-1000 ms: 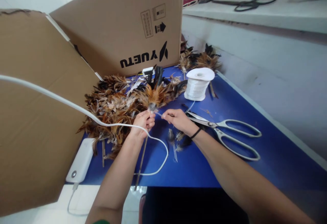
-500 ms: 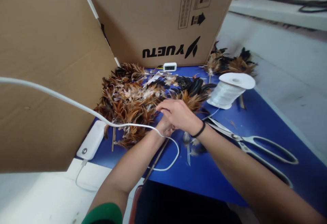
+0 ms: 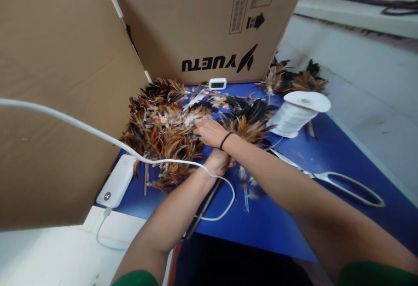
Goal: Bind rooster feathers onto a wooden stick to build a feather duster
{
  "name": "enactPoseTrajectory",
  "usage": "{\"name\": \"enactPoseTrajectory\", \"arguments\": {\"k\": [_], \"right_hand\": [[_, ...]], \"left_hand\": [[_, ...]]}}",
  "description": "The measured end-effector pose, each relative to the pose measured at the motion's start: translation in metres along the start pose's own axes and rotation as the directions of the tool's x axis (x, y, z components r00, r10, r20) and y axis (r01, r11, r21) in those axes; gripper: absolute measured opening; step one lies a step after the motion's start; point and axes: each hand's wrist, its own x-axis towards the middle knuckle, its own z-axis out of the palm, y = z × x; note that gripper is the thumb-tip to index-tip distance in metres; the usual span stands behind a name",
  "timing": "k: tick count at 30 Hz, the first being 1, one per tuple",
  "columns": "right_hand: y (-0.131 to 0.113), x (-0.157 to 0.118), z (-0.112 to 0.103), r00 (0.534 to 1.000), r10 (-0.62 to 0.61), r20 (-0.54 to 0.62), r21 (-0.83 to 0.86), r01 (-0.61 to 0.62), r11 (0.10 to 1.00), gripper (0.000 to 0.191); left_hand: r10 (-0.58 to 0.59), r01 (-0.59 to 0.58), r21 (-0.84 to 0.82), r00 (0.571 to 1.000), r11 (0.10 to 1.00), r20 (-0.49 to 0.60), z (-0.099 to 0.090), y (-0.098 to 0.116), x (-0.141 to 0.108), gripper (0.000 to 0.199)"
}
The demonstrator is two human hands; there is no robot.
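My left hand point(image 3: 220, 162) is closed round a thin stick point(image 3: 204, 207) whose lower end points toward the table's front edge; a bundle of black and brown feathers point(image 3: 250, 122) lies just beyond it. Crossed over the left wrist, my right hand point(image 3: 209, 132) is at the right edge of the brown feather pile point(image 3: 163, 138). Its fingers are bent, and what they hold, if anything, is hidden. Small feather tufts point(image 3: 243, 179) lie to the right of my left hand.
A ribbon spool point(image 3: 294, 116) stands at the right, with large scissors point(image 3: 346, 186) partly under my right forearm. A white cable point(image 3: 170, 160) hangs across the left forearm. The power bank point(image 3: 117, 181) is left; cardboard point(image 3: 202, 20) and a small display point(image 3: 217, 84) stand behind.
My right hand has moved left toward the feather pile, and its forearm now covers more of the scissors. My left hand has shifted slightly right.
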Motion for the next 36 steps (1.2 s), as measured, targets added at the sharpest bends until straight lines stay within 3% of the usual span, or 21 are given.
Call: {"name": "enactPoseTrajectory", "arguments": {"k": [4, 8, 12, 15, 20, 25, 29, 32, 36], "right_hand": [[0.011, -0.008, -0.008, 0.997, 0.037, -0.068, 0.022, -0.035, 0.999, 0.015], [0.024, -0.012, -0.015, 0.983, 0.149, -0.111, 0.254, -0.117, 0.960, 0.016], [0.034, -0.019, -0.026, 0.945, 0.220, -0.243, 0.605, -0.030, 0.795, 0.025], [0.035, -0.039, -0.047, 0.894, 0.314, -0.319, 0.767, 0.049, 0.640, 0.024], [0.031, -0.102, -0.071, 0.856, 0.465, -0.225, 0.852, -0.059, 0.520, 0.022], [0.033, -0.152, -0.039, 0.884, 0.461, -0.078, 0.847, -0.186, 0.498, 0.016], [0.032, -0.165, -0.012, 0.854, 0.519, -0.022, 0.859, -0.249, 0.446, 0.017], [0.030, -0.165, -0.009, 0.851, 0.522, -0.056, 0.863, -0.222, 0.454, 0.017], [0.033, -0.165, -0.017, 0.858, 0.485, -0.167, 0.830, -0.143, 0.539, 0.018]], "left_hand": [[0.023, -0.029, 0.056, 0.994, 0.998, 0.107, -0.002, 0.001, 0.002, 0.021], [0.023, -0.039, 0.099, 0.988, 0.994, 0.155, -0.005, 0.002, 0.002, 0.022], [0.009, -0.027, 0.109, 0.987, 0.994, 0.161, -0.006, 0.004, -0.001, 0.026], [0.005, -0.021, 0.099, 0.987, 0.995, 0.159, -0.007, 0.005, 0.000, 0.027], [-0.012, -0.004, 0.086, 0.984, 0.996, 0.179, -0.010, 0.006, 0.003, 0.019], [-0.031, 0.011, 0.097, 0.978, 0.995, 0.207, -0.011, 0.008, 0.003, 0.014], [-0.026, -0.002, 0.146, 0.981, 0.989, 0.192, -0.007, 0.006, 0.002, 0.018], [0.004, -0.038, 0.180, 0.983, 0.983, 0.183, -0.004, 0.004, 0.000, 0.020], [0.047, -0.084, 0.230, 0.986, 0.970, 0.161, 0.000, 0.000, -0.002, 0.026]]}}
